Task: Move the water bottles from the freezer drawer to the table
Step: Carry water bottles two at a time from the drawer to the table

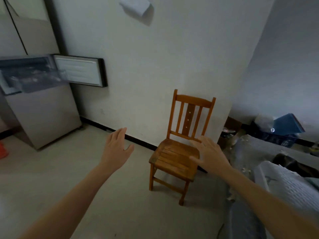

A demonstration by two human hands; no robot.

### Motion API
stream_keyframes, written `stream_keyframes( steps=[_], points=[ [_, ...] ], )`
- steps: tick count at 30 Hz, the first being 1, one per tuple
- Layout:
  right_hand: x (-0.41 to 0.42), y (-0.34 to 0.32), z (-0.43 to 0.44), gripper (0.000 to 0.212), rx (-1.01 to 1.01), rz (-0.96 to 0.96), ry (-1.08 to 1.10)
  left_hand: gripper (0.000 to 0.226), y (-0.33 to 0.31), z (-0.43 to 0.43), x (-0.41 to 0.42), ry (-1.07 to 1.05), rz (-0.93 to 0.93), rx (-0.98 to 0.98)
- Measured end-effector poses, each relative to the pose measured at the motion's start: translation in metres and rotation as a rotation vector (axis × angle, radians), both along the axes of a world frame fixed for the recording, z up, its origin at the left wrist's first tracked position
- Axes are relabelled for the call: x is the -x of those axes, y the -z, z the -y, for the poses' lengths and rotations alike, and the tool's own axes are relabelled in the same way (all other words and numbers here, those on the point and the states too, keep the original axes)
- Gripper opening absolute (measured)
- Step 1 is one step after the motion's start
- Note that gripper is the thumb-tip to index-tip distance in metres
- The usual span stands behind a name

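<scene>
Two bare hands reach forward, both empty. The left hand (116,147) is flat, its fingers straight and close together, thumb set apart, palm turned inward. The right hand (209,155) is spread, palm down, its fingers fanned. In the view it overlaps the right edge of the seat of a wooden chair (172,157); whether it touches the seat cannot be told.

The chair is orange-brown, with a slatted seat, a back of upright slats and turned legs. It stands between the hands and slightly beyond them.

The freezer drawer (31,76) lies well up and left of the left hand, pulled out of a matt grey metal fridge (43,114). The drawer is a clear plastic box and its dark contents are blurred, so the water bottles cannot be made out in it. Just right of the drawer a small door (81,70) with a ribbed white lining and a dark frame stands open against the wall (155,66), which is plain and pale.

Beneath both forearms lies a smooth, pale floor (51,169). Right of the right forearm lies a grey quilted cover (284,183), with a blue box (288,125) beyond it.
</scene>
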State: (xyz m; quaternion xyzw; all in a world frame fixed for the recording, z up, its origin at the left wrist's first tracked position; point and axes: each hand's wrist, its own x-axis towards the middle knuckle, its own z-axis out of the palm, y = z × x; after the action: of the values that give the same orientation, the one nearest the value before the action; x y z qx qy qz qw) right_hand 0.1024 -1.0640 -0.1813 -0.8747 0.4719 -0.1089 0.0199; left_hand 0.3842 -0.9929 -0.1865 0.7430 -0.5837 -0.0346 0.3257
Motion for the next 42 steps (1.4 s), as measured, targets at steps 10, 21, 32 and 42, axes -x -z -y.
stream_keyframes(
  steps=[10,21,32,42],
  points=[
    [-0.014,-0.004,0.123,0.055,-0.004,0.088,-0.232,0.061,-0.005,0.053,0.011,-0.272,0.006,0.006],
    [-0.138,0.016,0.193,0.059,0.010,0.117,-0.507,0.061,0.003,0.041,-0.068,-0.563,0.048,-0.032],
    [-0.312,-0.022,0.291,0.060,0.242,0.125,-0.712,0.061,-0.004,0.103,-0.218,-0.690,0.041,0.139],
    [-0.427,0.022,0.348,0.060,0.103,0.073,-0.797,0.061,0.029,0.154,-0.309,-0.742,-0.055,0.086]
  ],
)
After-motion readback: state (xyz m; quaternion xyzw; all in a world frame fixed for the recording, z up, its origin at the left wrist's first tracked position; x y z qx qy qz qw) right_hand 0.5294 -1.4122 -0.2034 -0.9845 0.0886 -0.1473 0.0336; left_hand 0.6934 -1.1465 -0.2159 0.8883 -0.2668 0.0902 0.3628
